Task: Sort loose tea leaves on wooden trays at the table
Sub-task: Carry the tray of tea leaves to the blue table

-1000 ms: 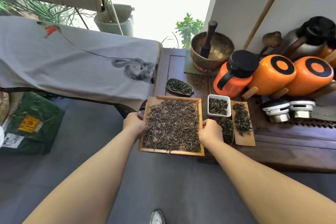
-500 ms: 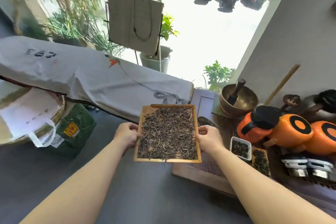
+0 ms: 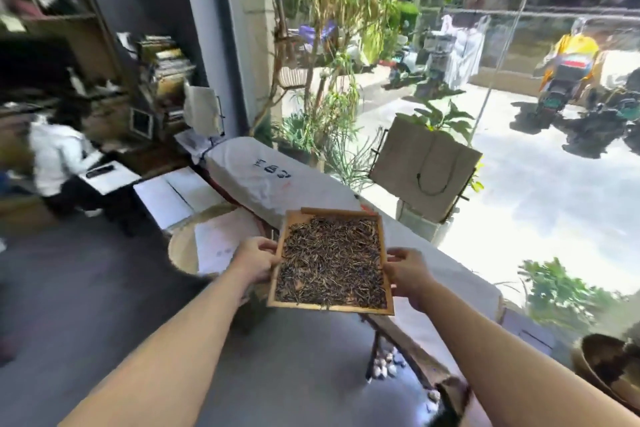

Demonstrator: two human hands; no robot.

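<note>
Both arms stretched out, left hand [image 3: 254,262] and right hand [image 3: 408,272] each gripping a side edge of the wooden tray [image 3: 294,303]. Tray's held about level in the air, long axis pointing away from them, tea leaves [image 3: 332,263] spread all over it.

The tray [image 3: 330,307] is seen in light tan wood, and the tea leaves [image 3: 333,265] in it in dark brown with paler golden strands mixed through. A white cloth [image 3: 263,180] is marked with dark blue characters. The floor [image 3: 86,295] is shown in plain grey. A beige bag [image 3: 424,170] is hung with a black cord. The plants [image 3: 332,10] are coloured green and yellow-green.
</note>
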